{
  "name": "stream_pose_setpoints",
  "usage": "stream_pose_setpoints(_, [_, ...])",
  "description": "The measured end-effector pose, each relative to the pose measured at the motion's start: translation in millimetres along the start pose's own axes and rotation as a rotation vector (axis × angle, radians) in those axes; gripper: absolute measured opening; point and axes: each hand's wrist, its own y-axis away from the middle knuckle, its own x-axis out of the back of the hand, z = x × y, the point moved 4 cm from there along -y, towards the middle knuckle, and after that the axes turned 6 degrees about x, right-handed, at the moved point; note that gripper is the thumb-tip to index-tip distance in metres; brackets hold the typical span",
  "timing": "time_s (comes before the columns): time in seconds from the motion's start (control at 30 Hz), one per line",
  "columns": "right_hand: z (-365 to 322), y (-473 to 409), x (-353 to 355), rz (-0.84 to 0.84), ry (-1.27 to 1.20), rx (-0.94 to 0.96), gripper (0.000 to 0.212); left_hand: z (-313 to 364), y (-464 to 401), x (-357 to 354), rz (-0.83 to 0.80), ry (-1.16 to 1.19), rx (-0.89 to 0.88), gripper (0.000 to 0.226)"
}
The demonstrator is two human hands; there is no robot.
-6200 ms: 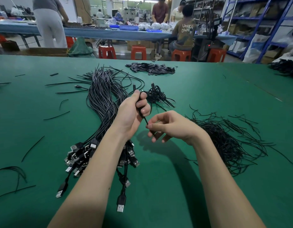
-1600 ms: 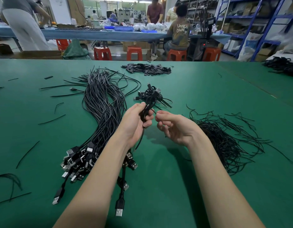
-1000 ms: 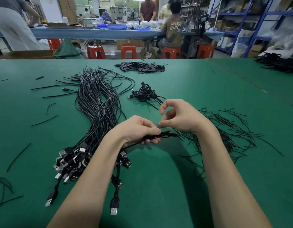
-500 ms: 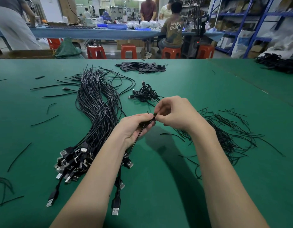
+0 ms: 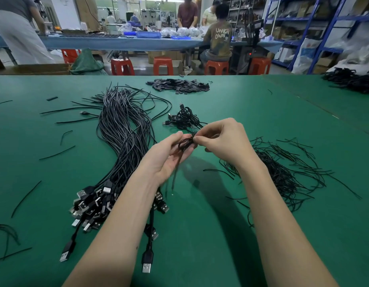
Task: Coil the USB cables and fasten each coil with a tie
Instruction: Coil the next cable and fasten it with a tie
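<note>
Basically, left hand (image 5: 169, 156) was palm-up above the green felt table (image 5: 200, 235), fingers curled round a small coiled black USB cable (image 5: 184, 143); right hand (image 5: 225, 141) arched over, thumb and forefinger pinching the thin black wire tie (image 5: 195, 135) on it.

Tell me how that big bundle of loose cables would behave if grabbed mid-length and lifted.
The bundle would probably sag on both sides: its strands curve limply across the table. Unbound, with strands fanning out at the far end, some would likely slip free. The clustered plugs should drag that end down.
</note>
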Motion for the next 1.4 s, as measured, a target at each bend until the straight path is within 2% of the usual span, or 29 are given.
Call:
stream_pose_setpoints(0.07, [-1.7,0.5,-2.7,0.008,0.001,0.041,0.01,0.9,1.5,1.5,-0.002,0.05,0.035,0.033])
stream_pose_setpoints(0.2, [-9.2,2.5,-11.4,-0.008,0.002,0.189,0.008,0.9,3.1,7.8,0.019,0.127,0.075,0.008])
stream_pose_setpoints(0.43, [-4.6,6.9,-6.1,-0.049,-0.065,0.288,0.008,-0.7,6.8,9.0,-0.142,-0.035,0.147,0.012])
stream_pose_setpoints(0.57, [-8.9,7.9,-6.0,-0.012,0.061,0.311,0.007,1.9,4.5,6.7,-0.154,-0.105,0.035,0.021])
stream_pose_setpoints(0.67, [-14.3,6.1,-9.4,0.042,0.055,0.301,0.003,5.7,3.6,6.3,-0.17,-0.076,-0.052,0.018])
stream_pose_setpoints(0.77, [-12.8,3.0,-10.4,0.128,-0.061,0.154,0.009,10.4,4.8,2.8,-0.146,-0.133,-0.22,0.015])
stream_pose_setpoints(0.83, [-6.3,0.4,-8.4,0.14,-0.21,-0.003,0.012,15.3,6.4,1.7,-0.092,-0.27,-0.414,0.019])
stream_pose_setpoints(0.9, [1.0,-0.3,-7.9,0.08,-0.391,-0.164,0.012,21.6,9.6,1.1,-0.042,-0.476,-0.641,0.024])
stream_pose_setpoints(0.97, [9.3,2.5,-13.9,-0.031,-0.692,-0.394,0.009,24.9,13.5,-1.7,-0.062,-0.639,-0.811,0.024])
stream_pose_setpoints(1.03, [12.8,8.0,-20.4,-0.145,-0.928,-0.574,0.009,25.0,16.8,-3.9,-0.062,-0.75,-0.869,0.021])
stream_pose_setpoints(1.1, [14.8,9.7,-20.4,-0.229,-0.905,-0.532,0.006,23.9,12.8,0.0,-0.047,-0.723,-0.731,0.018])
stream_pose_setpoints(1.13, [15.1,8.5,-17.0,-0.252,-0.807,-0.437,0.005,23.2,10.3,3.5,-0.04,-0.632,-0.598,0.017])
stream_pose_setpoints(1.2, [11.8,5.0,-6.9,-0.241,-0.507,-0.172,0.021,20.9,7.5,9.2,-0.039,-0.424,-0.342,0.02])
stream_pose_setpoints(1.23, [7.7,3.3,-2.4,-0.199,-0.325,-0.027,0.029,20.4,6.5,11.1,-0.043,-0.36,-0.267,0.024])
stream_pose_setpoints(1.3, [-3.8,2.2,-0.8,-0.129,-0.066,0.183,0.031,20.9,6.7,11.8,-0.069,-0.264,-0.186,0.028])
stream_pose_setpoints(1.4, [-9.9,4.9,-4.5,-0.085,0.027,0.278,0.015,20.7,7.8,11.9,-0.086,-0.195,-0.136,0.019])
